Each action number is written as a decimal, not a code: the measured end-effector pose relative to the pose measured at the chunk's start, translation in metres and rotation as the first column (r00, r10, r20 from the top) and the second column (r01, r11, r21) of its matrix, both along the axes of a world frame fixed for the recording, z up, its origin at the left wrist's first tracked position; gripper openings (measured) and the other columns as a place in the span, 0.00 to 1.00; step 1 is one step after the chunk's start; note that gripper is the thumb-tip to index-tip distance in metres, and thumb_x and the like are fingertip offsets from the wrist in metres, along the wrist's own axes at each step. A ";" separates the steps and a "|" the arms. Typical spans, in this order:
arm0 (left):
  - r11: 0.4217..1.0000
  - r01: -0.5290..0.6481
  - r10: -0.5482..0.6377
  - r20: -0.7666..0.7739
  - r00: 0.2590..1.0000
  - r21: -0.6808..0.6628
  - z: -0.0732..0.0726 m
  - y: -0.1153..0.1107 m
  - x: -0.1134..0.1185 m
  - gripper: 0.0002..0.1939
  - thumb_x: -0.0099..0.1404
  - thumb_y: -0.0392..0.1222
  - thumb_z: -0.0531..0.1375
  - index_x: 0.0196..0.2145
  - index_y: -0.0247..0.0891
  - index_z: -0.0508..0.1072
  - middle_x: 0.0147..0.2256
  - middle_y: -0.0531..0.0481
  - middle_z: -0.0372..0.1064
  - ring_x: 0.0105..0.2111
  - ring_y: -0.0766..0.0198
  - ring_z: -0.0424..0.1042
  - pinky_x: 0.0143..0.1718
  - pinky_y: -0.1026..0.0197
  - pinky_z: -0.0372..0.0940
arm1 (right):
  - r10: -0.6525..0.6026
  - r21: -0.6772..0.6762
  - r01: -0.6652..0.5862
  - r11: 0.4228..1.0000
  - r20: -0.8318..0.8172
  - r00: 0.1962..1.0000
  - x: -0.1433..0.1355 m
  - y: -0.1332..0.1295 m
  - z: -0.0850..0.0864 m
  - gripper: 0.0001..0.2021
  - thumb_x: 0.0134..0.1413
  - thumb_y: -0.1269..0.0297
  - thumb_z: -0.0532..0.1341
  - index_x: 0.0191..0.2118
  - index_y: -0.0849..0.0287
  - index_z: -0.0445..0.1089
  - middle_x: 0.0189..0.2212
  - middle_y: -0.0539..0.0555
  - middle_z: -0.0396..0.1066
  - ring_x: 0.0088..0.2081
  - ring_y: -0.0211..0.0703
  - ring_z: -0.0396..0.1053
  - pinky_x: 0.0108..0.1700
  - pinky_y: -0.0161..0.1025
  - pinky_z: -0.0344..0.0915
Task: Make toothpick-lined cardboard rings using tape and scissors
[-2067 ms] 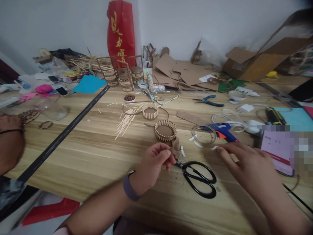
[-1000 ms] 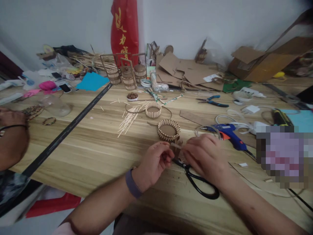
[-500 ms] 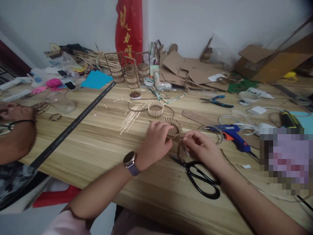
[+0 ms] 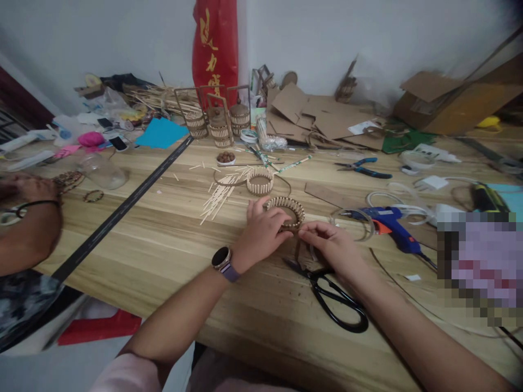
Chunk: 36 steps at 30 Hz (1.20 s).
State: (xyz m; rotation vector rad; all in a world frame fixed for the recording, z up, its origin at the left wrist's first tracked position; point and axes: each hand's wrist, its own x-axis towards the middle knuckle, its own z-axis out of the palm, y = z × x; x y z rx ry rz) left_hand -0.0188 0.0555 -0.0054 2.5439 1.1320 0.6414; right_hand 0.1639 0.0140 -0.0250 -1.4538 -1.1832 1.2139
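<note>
A small round basket (image 4: 300,206) with a ring of short upright sticks rests on the wooden table. Around its left and near side curl the fingers of my left hand (image 4: 261,231), which wears a watch (image 4: 222,258). My right hand (image 4: 329,239) pinches the end of a thin brown strip (image 4: 297,247) against the basket's near right edge; part of the strip is hidden by the fingers. Black-handled scissors (image 4: 339,299) lie just below my right hand. Behind the basket stands a second stick ring (image 4: 260,181), beside loose pale sticks (image 4: 218,201).
A blue glue gun (image 4: 392,223) and pliers (image 4: 363,167) lie to the right. Finished handled baskets (image 4: 223,130) and cardboard sheets (image 4: 322,117) stand at the back. A small bowl of brown balls (image 4: 226,158) sits mid-table. At the left, another person's hands (image 4: 32,188) work near a jar (image 4: 102,171).
My right hand has shifted slightly left, bringing its fingertips to the basket's edge. My left fingers have spread a little around the basket, which has barely moved.
</note>
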 end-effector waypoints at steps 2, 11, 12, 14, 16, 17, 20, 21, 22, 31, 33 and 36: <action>1.000 -0.006 0.006 0.000 1.000 -0.007 0.000 0.001 0.001 0.10 0.64 0.41 0.63 0.44 0.40 0.74 0.48 0.47 0.73 0.63 0.41 0.49 0.62 0.34 0.41 | -0.010 -0.018 0.010 1.000 -0.019 1.000 0.000 0.001 0.000 0.17 0.39 0.50 0.70 0.28 0.59 0.73 0.16 0.44 0.61 0.17 0.31 0.52 0.19 0.32 0.45; 1.000 -0.019 0.019 0.009 1.000 -0.014 -0.003 0.003 0.002 0.06 0.65 0.39 0.62 0.41 0.40 0.76 0.46 0.49 0.75 0.62 0.42 0.50 0.62 0.35 0.41 | -0.053 -0.055 0.049 0.997 -0.072 0.996 -0.002 0.003 0.002 0.18 0.34 0.50 0.71 0.27 0.59 0.75 0.17 0.46 0.64 0.17 0.31 0.52 0.19 0.32 0.44; 1.000 -0.019 0.020 0.011 1.000 -0.017 -0.003 0.003 0.002 0.06 0.65 0.39 0.61 0.41 0.40 0.76 0.46 0.49 0.75 0.62 0.42 0.50 0.62 0.34 0.41 | -0.053 -0.059 0.049 0.997 -0.072 0.996 -0.002 0.003 0.002 0.18 0.34 0.49 0.71 0.27 0.59 0.75 0.16 0.45 0.63 0.16 0.31 0.51 0.19 0.32 0.43; 1.000 -0.015 0.016 0.015 1.000 -0.020 -0.004 0.003 0.002 0.06 0.65 0.38 0.61 0.40 0.40 0.76 0.46 0.48 0.75 0.62 0.42 0.50 0.62 0.34 0.41 | -0.055 -0.064 0.050 0.997 -0.071 0.996 -0.002 0.003 0.003 0.17 0.33 0.49 0.71 0.26 0.58 0.75 0.16 0.45 0.63 0.16 0.31 0.50 0.19 0.33 0.43; 1.000 -0.011 0.012 0.022 1.000 -0.021 -0.004 0.004 0.002 0.05 0.65 0.38 0.61 0.40 0.40 0.76 0.45 0.48 0.75 0.62 0.42 0.50 0.62 0.34 0.41 | -0.056 -0.061 0.052 0.997 -0.074 0.996 -0.002 0.003 0.005 0.17 0.32 0.49 0.72 0.26 0.58 0.75 0.17 0.46 0.65 0.17 0.32 0.53 0.20 0.33 0.45; 1.000 -0.009 0.010 0.024 1.000 -0.021 -0.005 0.004 0.003 0.05 0.65 0.38 0.61 0.39 0.40 0.76 0.45 0.49 0.75 0.62 0.42 0.50 0.62 0.34 0.41 | -0.058 -0.059 0.053 0.997 -0.077 0.995 -0.003 0.003 0.005 0.18 0.32 0.49 0.72 0.26 0.58 0.75 0.18 0.47 0.66 0.18 0.33 0.54 0.20 0.33 0.46; 1.000 -0.009 0.009 0.024 1.000 -0.021 -0.005 0.004 0.003 0.05 0.66 0.38 0.61 0.39 0.41 0.77 0.45 0.49 0.75 0.62 0.42 0.51 0.62 0.35 0.42 | -0.063 -0.059 0.058 0.997 -0.082 0.995 -0.002 0.004 0.005 0.18 0.30 0.49 0.72 0.26 0.58 0.76 0.19 0.48 0.68 0.19 0.33 0.55 0.21 0.33 0.47; 1.000 -0.011 0.012 0.021 1.000 -0.022 -0.005 0.004 0.003 0.05 0.66 0.38 0.61 0.39 0.41 0.77 0.45 0.49 0.75 0.62 0.42 0.51 0.62 0.34 0.41 | -0.064 -0.062 0.059 0.996 -0.083 0.995 -0.002 0.004 0.004 0.18 0.31 0.50 0.72 0.26 0.58 0.76 0.19 0.48 0.68 0.19 0.33 0.55 0.21 0.33 0.47; 1.000 -0.014 0.015 0.019 1.000 -0.023 -0.004 0.004 0.003 0.05 0.66 0.38 0.61 0.39 0.41 0.76 0.45 0.49 0.75 0.62 0.42 0.51 0.62 0.34 0.41 | -0.064 -0.065 0.058 0.996 -0.083 0.994 -0.002 0.005 0.003 0.17 0.31 0.50 0.72 0.26 0.58 0.76 0.19 0.48 0.68 0.19 0.33 0.55 0.21 0.33 0.46; 0.999 -0.016 0.016 0.020 1.000 -0.032 -0.004 0.004 0.004 0.05 0.66 0.38 0.61 0.38 0.41 0.77 0.45 0.50 0.76 0.61 0.43 0.52 0.62 0.37 0.44 | -0.061 -0.061 0.056 0.997 -0.087 0.994 -0.001 0.005 0.001 0.16 0.33 0.51 0.72 0.27 0.57 0.77 0.20 0.48 0.70 0.20 0.34 0.58 0.22 0.33 0.49; 0.999 -0.016 0.017 0.019 1.000 -0.032 -0.004 0.004 0.004 0.05 0.66 0.38 0.61 0.38 0.41 0.77 0.45 0.50 0.76 0.61 0.44 0.52 0.62 0.37 0.44 | -0.062 -0.058 0.057 0.997 -0.086 0.994 -0.001 0.005 0.000 0.16 0.32 0.51 0.72 0.26 0.57 0.77 0.20 0.48 0.70 0.21 0.35 0.59 0.22 0.33 0.50; 0.999 -0.018 0.018 0.024 1.000 -0.037 -0.005 0.005 0.004 0.05 0.66 0.38 0.60 0.38 0.42 0.77 0.45 0.50 0.76 0.61 0.44 0.52 0.62 0.36 0.43 | -0.060 -0.050 0.056 0.997 -0.083 0.995 -0.001 0.005 0.000 0.16 0.32 0.51 0.72 0.26 0.57 0.77 0.21 0.49 0.71 0.21 0.35 0.60 0.23 0.34 0.51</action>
